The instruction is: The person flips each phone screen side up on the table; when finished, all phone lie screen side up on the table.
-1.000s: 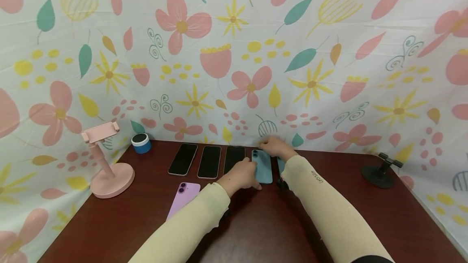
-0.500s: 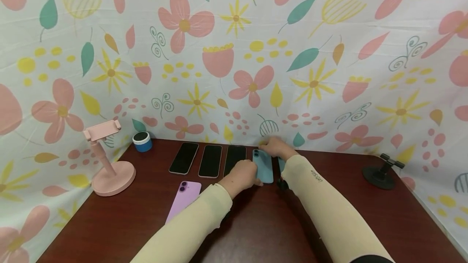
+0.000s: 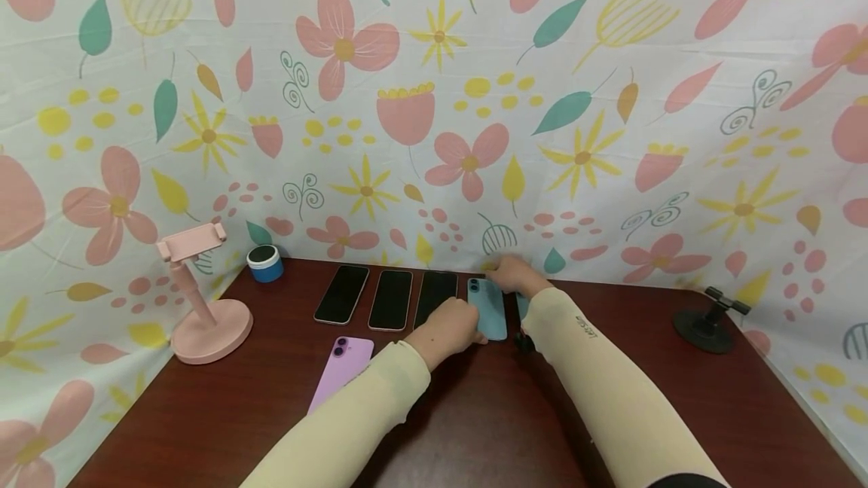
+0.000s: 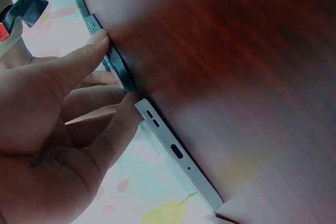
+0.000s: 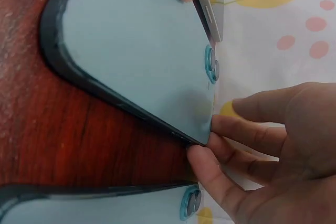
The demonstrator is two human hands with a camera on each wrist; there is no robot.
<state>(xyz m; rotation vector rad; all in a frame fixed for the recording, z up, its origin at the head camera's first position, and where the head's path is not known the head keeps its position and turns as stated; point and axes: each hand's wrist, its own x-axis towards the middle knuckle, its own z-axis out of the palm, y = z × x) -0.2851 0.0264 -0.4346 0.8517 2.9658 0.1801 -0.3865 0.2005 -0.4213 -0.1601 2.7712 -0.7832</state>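
The head camera is looking forward and down over the dark red-brown wooden table [image 3: 488, 428]; the left-wrist view is closely facing a straight silver phone edge [image 4: 181, 167]; the right-wrist view, also near, is sharing a flat light-blue phone [image 5: 136, 40] with the head's.

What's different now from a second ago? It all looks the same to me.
Very little: the left hand has drawn its thumb in towards the near edge of the blue phone between the hands. The right hand stays at that phone's far right corner. The purple phone and pink stand stayed put.
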